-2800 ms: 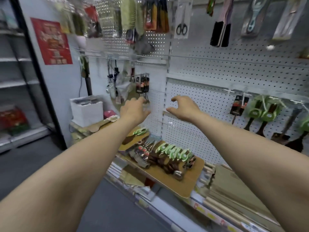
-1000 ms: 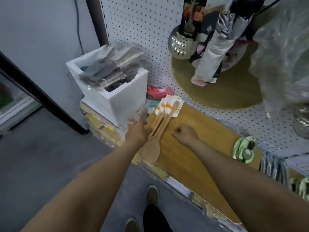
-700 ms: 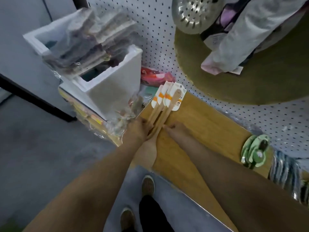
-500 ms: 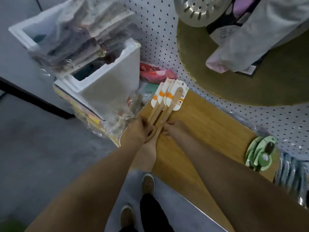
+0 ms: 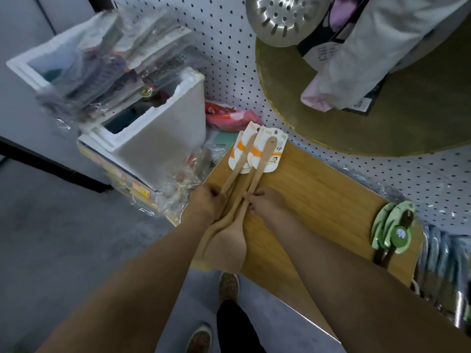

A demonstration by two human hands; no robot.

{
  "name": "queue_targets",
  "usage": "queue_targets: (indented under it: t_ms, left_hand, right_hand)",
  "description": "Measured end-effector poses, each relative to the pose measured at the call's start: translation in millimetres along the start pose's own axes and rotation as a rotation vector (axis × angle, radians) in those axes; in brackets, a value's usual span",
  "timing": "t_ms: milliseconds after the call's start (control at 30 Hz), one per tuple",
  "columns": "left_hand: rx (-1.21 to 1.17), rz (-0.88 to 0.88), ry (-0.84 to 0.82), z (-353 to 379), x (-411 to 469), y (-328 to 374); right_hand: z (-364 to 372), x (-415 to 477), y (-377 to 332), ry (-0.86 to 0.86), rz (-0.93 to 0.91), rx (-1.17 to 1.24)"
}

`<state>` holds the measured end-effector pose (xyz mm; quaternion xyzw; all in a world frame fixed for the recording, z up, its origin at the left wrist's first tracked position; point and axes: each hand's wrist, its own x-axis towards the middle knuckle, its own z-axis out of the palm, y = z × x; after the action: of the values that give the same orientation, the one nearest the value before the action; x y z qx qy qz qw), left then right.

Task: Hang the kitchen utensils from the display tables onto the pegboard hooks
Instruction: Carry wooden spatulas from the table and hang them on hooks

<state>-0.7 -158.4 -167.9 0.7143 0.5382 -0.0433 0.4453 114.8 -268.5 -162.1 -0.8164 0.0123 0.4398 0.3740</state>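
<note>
A bunch of wooden spatulas (image 5: 229,240) with white and orange card tags (image 5: 254,154) lies on the left end of the wooden display table (image 5: 318,194), blades over its front edge. My left hand (image 5: 207,202) grips the handles from the left. From the right, my right hand (image 5: 265,202) pinches the same handles. The white pegboard (image 5: 229,47) rises right behind the table.
A white foam box (image 5: 163,138) stuffed with plastic-wrapped goods stands left of the table. A metal skimmer (image 5: 283,19), a cloth item and a round wooden board (image 5: 407,118) hang on the pegboard. Green-tagged utensils (image 5: 392,230) lie at the table's right end.
The view has dropped from the pegboard to the table. Both hands have come down onto the wooden spatulas and closed around their handles from either side.
</note>
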Motion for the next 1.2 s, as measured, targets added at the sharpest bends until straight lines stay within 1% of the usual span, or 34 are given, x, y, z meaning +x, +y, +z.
queue_targets:
  t_ms: [100, 233, 300, 367, 433, 500, 567, 700, 767, 867, 1000, 1100, 1200]
  left_hand:
    - [-0.073, -0.014, -0.002, -4.9, -15.1, -1.9]
    - [-0.098, -0.015, 0.028, -13.4, -43.6, -4.9]
    - [-0.08, 0.01, 0.034, -19.8, -66.8, -5.3]
    - [-0.135, 0.047, 0.031, -23.2, -91.9, -6.2]
    - [-0.248, 0.065, -0.007, -26.6, -123.0, -2.1]
    - [-0.311, 0.078, -0.057, -26.5, -156.8, 2.7]
    - [-0.406, 0.101, -0.132, -20.1, -188.3, 4.4]
    - [-0.433, 0.156, -0.269, -3.7, -254.5, 14.7]
    - [-0.456, 0.196, -0.336, 10.8, -283.8, 22.5]
    - [-0.426, 0.265, -0.402, 38.0, -330.5, 39.6]
    - [-0.374, 0.401, -0.464, 90.6, -392.0, 68.0]
    - [-0.322, 0.508, -0.539, 141.4, -452.1, 86.2]
    - [-0.344, 0.557, -0.605, 194.7, -526.4, 101.3]
  right_hand:
    - [-10.3, -17.2, 10.7, 0.016, -0.004, 0.071]
    - [-22.4, -56.6, 26.0, 0.053, -0.003, 0.213]
    - [-27.5, -83.5, 34.8, 0.082, 0.002, 0.292]
    - [-33.0, -112.3, 44.8, 0.105, -0.001, 0.352]
    - [-40.3, -141.1, 55.8, 0.139, 0.001, 0.432]
    - [-50.1, -172.9, 67.3, 0.179, -0.017, 0.506]
    - [-62.5, -206.8, 80.1, 0.207, -0.038, 0.567]
    - [-97.0, -267.4, 109.0, 0.31, -0.094, 0.67]
    - [-118.8, -294.7, 127.7, 0.353, -0.106, 0.704]
    - [-159.8, -335.0, 161.5, 0.414, -0.144, 0.753]
    - [-227.8, -386.6, 213.0, 0.582, -0.226, 0.782]
    - [-280.4, -427.1, 268.2, 0.666, -0.274, 0.853]
    - [-334.9, -473.9, 330.4, 0.711, -0.281, 0.898]
